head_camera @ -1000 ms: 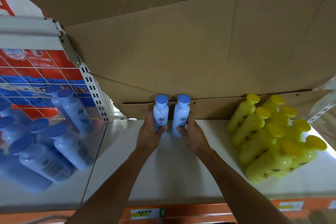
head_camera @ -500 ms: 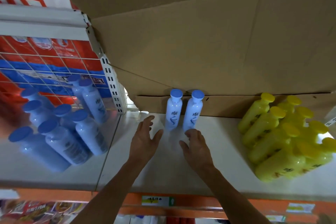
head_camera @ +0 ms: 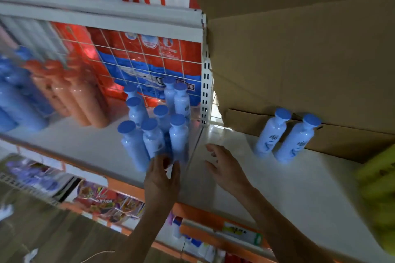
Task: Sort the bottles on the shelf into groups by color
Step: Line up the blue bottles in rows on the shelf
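Observation:
Two pale blue bottles with blue caps [head_camera: 285, 137] stand side by side against the cardboard at the back of the white shelf [head_camera: 288, 179]. A cluster of several blue bottles [head_camera: 156, 128] stands on the left shelf section. My left hand [head_camera: 162, 179] hovers with spread fingers just in front of that cluster, close to the nearest bottles and holding nothing. My right hand [head_camera: 224, 166] is relaxed above the shelf, apart from any bottle. Blurred yellow bottles [head_camera: 380, 188] show at the right edge. Orange bottles [head_camera: 72, 96] stand further left.
A large cardboard sheet [head_camera: 299, 60] forms the back wall on the right. A wire grid [head_camera: 149, 66] with red and blue packaging backs the left section, beside a white slotted upright [head_camera: 205, 92]. More blue bottles [head_camera: 15, 96] blur at far left. The shelf's front edge is orange [head_camera: 213, 218].
Both hands drew back from the two blue bottles, which stay against the cardboard, and moved left. The view swung left, bringing the blue cluster and orange bottles into sight.

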`<state>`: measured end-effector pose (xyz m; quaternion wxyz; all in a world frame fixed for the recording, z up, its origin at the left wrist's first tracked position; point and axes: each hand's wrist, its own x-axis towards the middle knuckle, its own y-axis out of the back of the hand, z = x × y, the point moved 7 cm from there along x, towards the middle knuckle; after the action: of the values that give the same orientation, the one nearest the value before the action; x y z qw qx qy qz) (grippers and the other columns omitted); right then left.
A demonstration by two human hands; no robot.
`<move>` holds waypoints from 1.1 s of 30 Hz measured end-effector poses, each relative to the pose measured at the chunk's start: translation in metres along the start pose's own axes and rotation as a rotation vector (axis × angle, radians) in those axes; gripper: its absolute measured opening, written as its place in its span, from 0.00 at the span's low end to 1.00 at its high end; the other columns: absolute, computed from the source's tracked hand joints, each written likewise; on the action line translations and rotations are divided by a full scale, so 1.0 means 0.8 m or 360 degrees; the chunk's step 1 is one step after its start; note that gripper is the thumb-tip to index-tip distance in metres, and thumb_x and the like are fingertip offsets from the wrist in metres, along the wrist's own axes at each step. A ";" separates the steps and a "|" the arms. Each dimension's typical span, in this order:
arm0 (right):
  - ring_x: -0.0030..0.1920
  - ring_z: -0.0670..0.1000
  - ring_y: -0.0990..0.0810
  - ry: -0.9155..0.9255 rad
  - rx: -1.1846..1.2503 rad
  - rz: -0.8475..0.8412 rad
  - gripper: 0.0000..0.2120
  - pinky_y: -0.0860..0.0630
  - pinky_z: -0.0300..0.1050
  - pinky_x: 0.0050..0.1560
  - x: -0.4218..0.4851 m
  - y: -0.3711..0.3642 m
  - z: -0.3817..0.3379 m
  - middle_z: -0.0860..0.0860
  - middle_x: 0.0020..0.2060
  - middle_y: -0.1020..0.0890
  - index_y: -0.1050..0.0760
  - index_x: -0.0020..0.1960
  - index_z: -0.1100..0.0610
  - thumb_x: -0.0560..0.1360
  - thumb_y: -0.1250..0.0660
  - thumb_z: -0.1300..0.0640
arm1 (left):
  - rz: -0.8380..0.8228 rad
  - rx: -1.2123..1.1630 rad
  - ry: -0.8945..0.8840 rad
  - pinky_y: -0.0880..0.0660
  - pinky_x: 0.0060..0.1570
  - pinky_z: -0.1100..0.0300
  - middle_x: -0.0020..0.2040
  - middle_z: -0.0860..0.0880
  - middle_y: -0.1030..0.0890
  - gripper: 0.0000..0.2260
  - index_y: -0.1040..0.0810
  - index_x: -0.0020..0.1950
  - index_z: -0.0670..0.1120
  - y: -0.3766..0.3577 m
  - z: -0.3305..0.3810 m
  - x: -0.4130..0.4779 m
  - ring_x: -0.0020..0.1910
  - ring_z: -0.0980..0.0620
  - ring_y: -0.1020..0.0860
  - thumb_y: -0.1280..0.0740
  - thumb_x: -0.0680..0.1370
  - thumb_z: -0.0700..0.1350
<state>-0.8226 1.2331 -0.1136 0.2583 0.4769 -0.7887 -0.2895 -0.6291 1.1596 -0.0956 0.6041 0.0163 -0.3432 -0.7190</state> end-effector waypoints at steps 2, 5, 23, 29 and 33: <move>0.65 0.45 0.29 0.0020 0.0088 -0.0047 0.27 0.27 0.48 0.64 0.013 -0.014 -0.020 0.45 0.67 0.28 0.36 0.72 0.48 0.76 0.32 0.51 | 0.0048 0.0022 -0.0022 0.22 0.42 0.51 0.49 0.51 0.24 0.14 0.29 0.55 0.47 0.014 -0.007 -0.004 0.46 0.50 0.24 0.28 0.74 0.43; 0.65 0.45 0.30 0.0058 0.0145 -0.0091 0.31 0.28 0.46 0.63 0.029 -0.028 -0.046 0.45 0.69 0.29 0.38 0.73 0.49 0.74 0.29 0.50 | 0.0117 0.0005 0.0046 0.21 0.42 0.51 0.53 0.49 0.29 0.20 0.31 0.60 0.43 0.025 -0.015 -0.004 0.47 0.48 0.25 0.26 0.73 0.40; 0.56 0.42 0.23 -0.0127 0.0403 0.0022 0.28 0.26 0.39 0.55 0.032 -0.035 -0.053 0.43 0.58 0.22 0.31 0.65 0.47 0.69 0.25 0.46 | -0.0060 -0.0233 0.0317 0.29 0.46 0.56 0.57 0.47 0.27 0.24 0.33 0.67 0.45 -0.002 -0.046 -0.005 0.53 0.45 0.24 0.27 0.75 0.44; 0.52 0.40 0.23 -0.0206 0.0317 0.0107 0.24 0.25 0.40 0.52 0.010 -0.013 -0.028 0.39 0.51 0.22 0.30 0.61 0.46 0.69 0.26 0.44 | -0.0066 -0.0321 0.0423 0.23 0.45 0.52 0.54 0.51 0.20 0.21 0.32 0.63 0.53 -0.007 -0.047 0.014 0.50 0.48 0.21 0.28 0.75 0.53; 0.45 0.39 0.22 -0.0302 0.0264 0.0304 0.20 0.23 0.44 0.45 -0.008 0.012 0.002 0.39 0.44 0.21 0.31 0.55 0.43 0.68 0.25 0.44 | -0.0178 -0.0279 0.0417 0.26 0.44 0.57 0.51 0.52 0.18 0.18 0.29 0.60 0.53 -0.020 -0.042 0.006 0.49 0.49 0.19 0.28 0.74 0.55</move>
<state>-0.8271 1.2425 -0.1086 0.1687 0.3899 -0.8725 -0.2414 -0.6293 1.1400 -0.1277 0.6018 0.0763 -0.1961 -0.7705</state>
